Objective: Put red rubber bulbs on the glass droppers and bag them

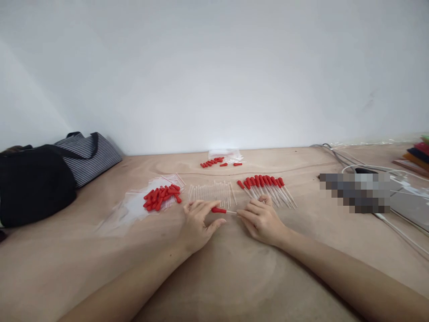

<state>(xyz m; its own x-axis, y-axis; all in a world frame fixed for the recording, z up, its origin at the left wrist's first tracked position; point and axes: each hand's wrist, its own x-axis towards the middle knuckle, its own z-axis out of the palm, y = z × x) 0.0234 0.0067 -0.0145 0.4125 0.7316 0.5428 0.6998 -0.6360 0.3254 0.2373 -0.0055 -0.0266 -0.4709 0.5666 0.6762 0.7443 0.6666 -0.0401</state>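
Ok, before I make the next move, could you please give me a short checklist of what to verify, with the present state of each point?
1. Right hand at the clear tube: ok, fingertips at its end.
2. Left hand pinching the red bulb: not ok, thumb stands apart from it.
3. Bulb and tube in line: ok.
4. Bulb fully seated: cannot tell, too small.
5. Loose bulbs near left hand: ok, piled on plastic bags.
6. Bare tubes separate from capped tubes: ok, two groups side by side.

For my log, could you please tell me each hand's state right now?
Left hand: open, at the tapered red bulb; contact unclear.
Right hand: closed, holding the slim clear tube.
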